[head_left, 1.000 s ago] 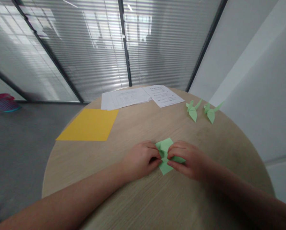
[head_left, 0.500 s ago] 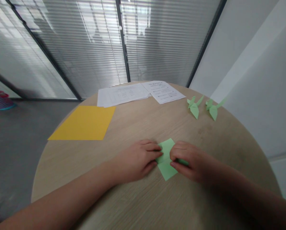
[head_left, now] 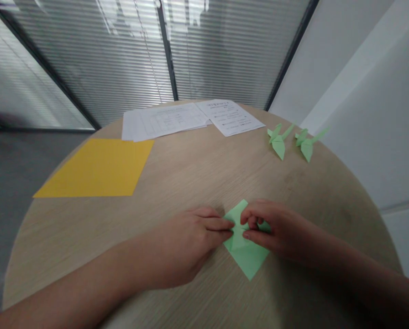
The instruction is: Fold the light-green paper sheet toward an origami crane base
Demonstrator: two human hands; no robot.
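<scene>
A folded piece of green origami paper [head_left: 249,260] lies on the table between my hands, one corner pointing toward me. My left hand [head_left: 194,242] holds its left corner, the straight fingers pressed close together on the paper. Over its right part, my right hand [head_left: 269,226] is curled, with the index finger and thumb tips at the middle of the paper and a small gap between them. The fingers hide part of the right corner and the creases beneath.
Two folded green paper cranes, a left crane [head_left: 277,142] and a right crane [head_left: 306,145], stand at the back right of the round wooden table [head_left: 191,178]. A yellow sheet [head_left: 98,169] lies at the left. Printed white papers [head_left: 166,119] lie near the far edge, before the blinds.
The paper's near part now reaches farther toward me and shows a wider face. My right index finger and thumb have parted slightly. The camera view has tilted down a little.
</scene>
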